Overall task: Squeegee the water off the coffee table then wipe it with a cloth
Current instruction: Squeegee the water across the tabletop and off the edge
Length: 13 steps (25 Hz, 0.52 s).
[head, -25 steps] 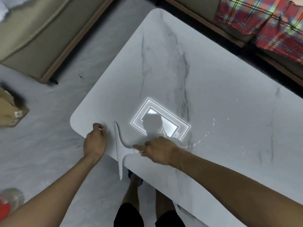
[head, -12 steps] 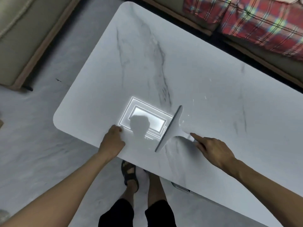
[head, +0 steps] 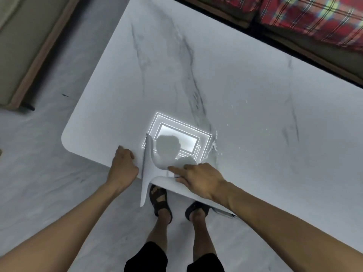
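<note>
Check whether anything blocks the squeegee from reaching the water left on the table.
Nothing visible does: bare tabletop lies between the squeegee and the droplets, and the left hand rests on the blade's far side.
</note>
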### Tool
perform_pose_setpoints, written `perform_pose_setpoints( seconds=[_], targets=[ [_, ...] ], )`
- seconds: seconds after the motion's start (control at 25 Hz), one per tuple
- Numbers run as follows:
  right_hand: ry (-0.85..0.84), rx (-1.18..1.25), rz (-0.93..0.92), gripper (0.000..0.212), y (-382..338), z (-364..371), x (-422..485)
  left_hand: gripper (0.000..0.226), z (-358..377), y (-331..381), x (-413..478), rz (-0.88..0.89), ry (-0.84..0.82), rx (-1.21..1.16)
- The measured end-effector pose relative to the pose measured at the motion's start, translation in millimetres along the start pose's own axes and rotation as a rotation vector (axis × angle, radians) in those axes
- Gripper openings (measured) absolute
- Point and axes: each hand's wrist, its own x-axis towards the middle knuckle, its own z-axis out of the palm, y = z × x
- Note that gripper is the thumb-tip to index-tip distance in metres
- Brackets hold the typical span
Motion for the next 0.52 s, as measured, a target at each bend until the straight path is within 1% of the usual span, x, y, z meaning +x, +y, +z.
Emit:
perform_pose_setpoints(
  seconds=[0.12, 0.2, 0.28, 0.36, 0.44, 0.52],
  targets=[
    [0.033, -0.066, -0.025, 0.045, -1.0, 15.9, 16.5, 0.028, 6.7, -8.4, 1.5, 0.003, -0.125, 0.072],
    [0.057, -0.062, 0.000, 0.043, 17.5, 22.3, 3.0, 0.028, 10.2, -6.3, 0.2, -0.008, -0.137, 0.121],
    [0.047, -0.023, 0.031, 0.043, 43.5, 23.5, -26.3, 0.025, 13.1, 2.2, -4.8, 0.002, -0.097, 0.141],
    [0.030, 0.000, 0.061, 0.046, 72.3, 22.3, -63.8, 0.022, 18.9, 13.5, -11.7, 0.051, -0.096, 0.161],
    [0.042, -0.028, 0.110, 0.045, 99.6, 21.3, -97.3, 0.022, 26.2, 23.6, -17.5, 0.079, -0.126, 0.168],
    [0.045, -0.088, 0.185, 0.047, 121.1, 18.8, -124.3, 0.023, 34.8, 33.9, -22.4, 0.063, -0.181, 0.167]
  ],
)
